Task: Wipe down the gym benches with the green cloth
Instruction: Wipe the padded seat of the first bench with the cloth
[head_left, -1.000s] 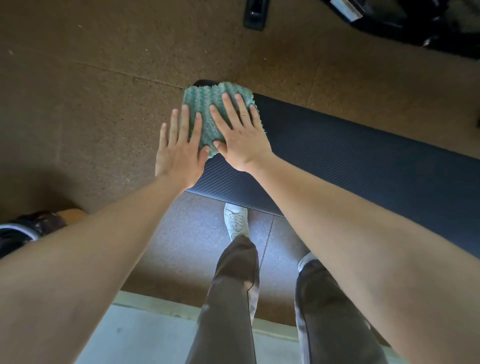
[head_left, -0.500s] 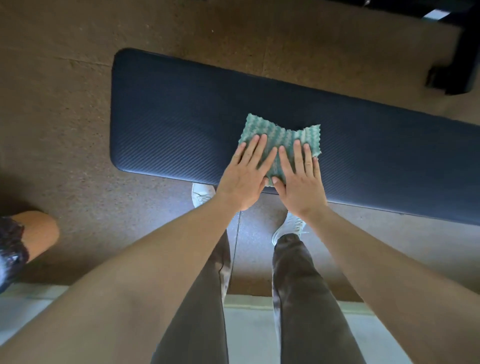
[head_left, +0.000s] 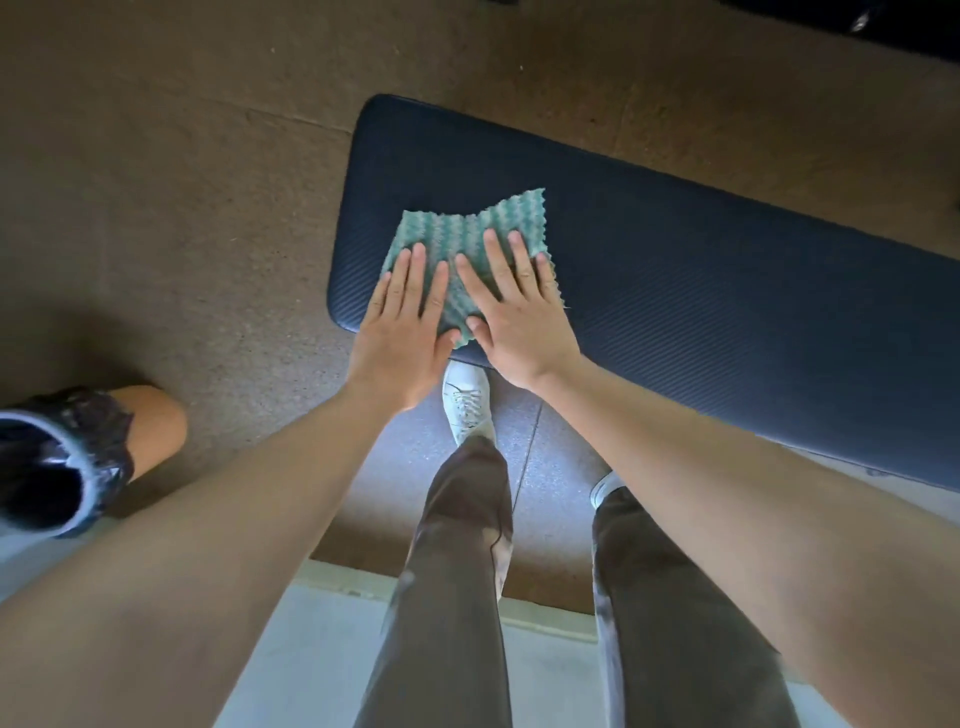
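Brown speckled floor (head_left: 182, 182) fills the far and left parts of the head view; a paler strip runs along the near edge. Dark blue bench (head_left: 701, 270) lies across the scene, its rounded left end in sight and its length running off the right edge. Green cloth (head_left: 467, 228) lies spread on the pad close to that left end, and its near corner reaches the near edge of the pad between the two hands. Left hand (head_left: 402, 338) is flat on the cloth's left part, fingers straight and close together. Right hand (head_left: 519, 317) is flat on the right part, fingers straight and slightly fanned. Neither hand grips; both press palm-down. A white shoe (head_left: 467, 402) stands just below the near edge of the bench. A bin with a black liner (head_left: 62, 462) sits at far left, well apart. Judgement: the wiping stroke is in hand, at the left end of this bench. The next move calls for even downward pressure and a slide rightward along the pad, both palms on the cloth so it does not bunch. Which parts are already wiped I cannot tell, and no other bench shows clearly.
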